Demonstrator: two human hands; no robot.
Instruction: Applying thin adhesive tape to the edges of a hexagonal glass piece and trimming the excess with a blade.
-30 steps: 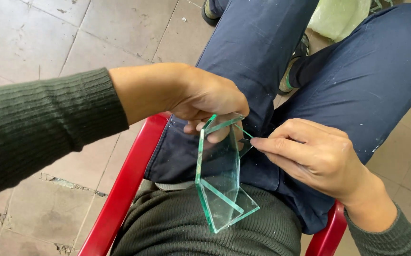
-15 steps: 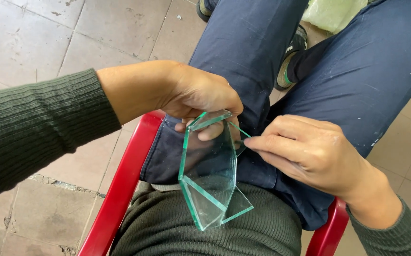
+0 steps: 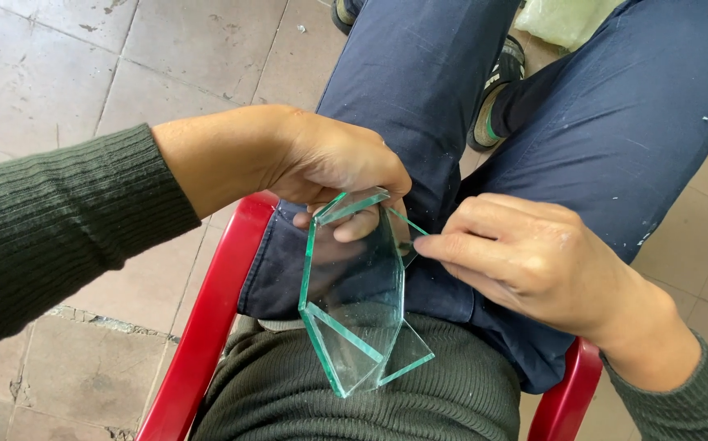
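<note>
Since the earlier frames, our left hand (image 3: pixel 333 163) has shifted a little left with the glass assembly (image 3: pixel 354 294), which now shows its broad pane more squarely; our right hand (image 3: pixel 525 257) has stayed at its right edge.

Item, nearest: dark green ribbed sweater (image 3: pixel 354 400) over our lap, sleeves of the same knit on both arms.

Item: glass assembly, several clear green-edged panes joined at angles, held above our lap between the two hands. It forms an open shell; we see nothing lying in it.

Item: left hand, closed over the top edge of the glass assembly, fingertips curled behind the pane.

Item: right hand, fingers narrowed to a pinch at the upper right edge of the glass; what, if anything, sits in the pinch we cannot tell.

Item: red plastic chair (image 3: pixel 215 302), its rails showing on either side of our thighs.

Item: dark blue trousers (image 3: pixel 632 106), flecked with pale spots.

Item, farther: dark shoe with green trim (image 3: pixel 501 90) between the legs.

Item, farthest: floor (image 3: pixel 68 73) of worn grey-beige tiles with cracked joints; a pale green bundle (image 3: pixel 570 20) at the top edge.
</note>
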